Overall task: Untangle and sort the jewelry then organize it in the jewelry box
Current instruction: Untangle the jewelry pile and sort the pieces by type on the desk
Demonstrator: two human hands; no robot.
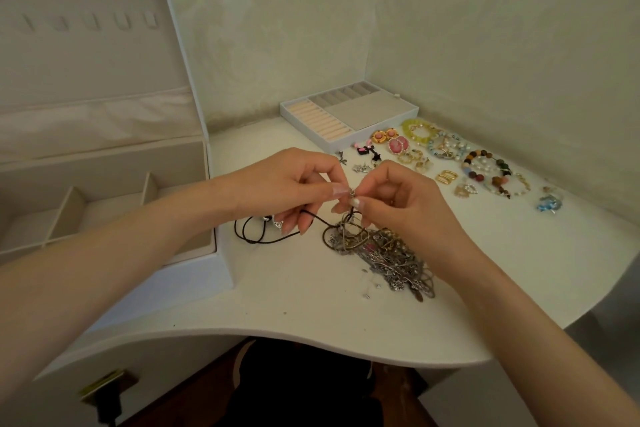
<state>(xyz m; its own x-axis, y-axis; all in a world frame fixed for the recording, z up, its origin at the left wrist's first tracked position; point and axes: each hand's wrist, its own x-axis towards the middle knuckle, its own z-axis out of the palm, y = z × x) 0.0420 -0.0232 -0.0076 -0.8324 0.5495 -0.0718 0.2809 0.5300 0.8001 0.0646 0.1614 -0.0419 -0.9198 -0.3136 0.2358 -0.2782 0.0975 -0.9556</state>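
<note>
- We see two hands meeting above the white table [311,305]. The left hand [294,191] and the right hand [398,204] each pinch one small silver clasp [352,196] between thumb and forefinger, with the other fingers curled.
- One black cord [256,229] runs from the pinch point and lies in loops on the table at 8 o'clock from the hands.
- One tangled heap [384,253] of silver and bronze chains lies at 5 o'clock, just below the right hand. We cannot count its pieces.
- One jewelry box [104,184] stands at 9 o'clock, lid raised. We count five hooks [91,22] in the lid and two dividers in the base.
- One removable tray [349,114] sits at 1 o'clock, against the wall.
- Sorted pieces lie at 2 o'clock. We count about four beaded bracelets [485,166], though overlaps prevent an exact figure, and two round pink earrings [382,137] just beside the tray.
</note>
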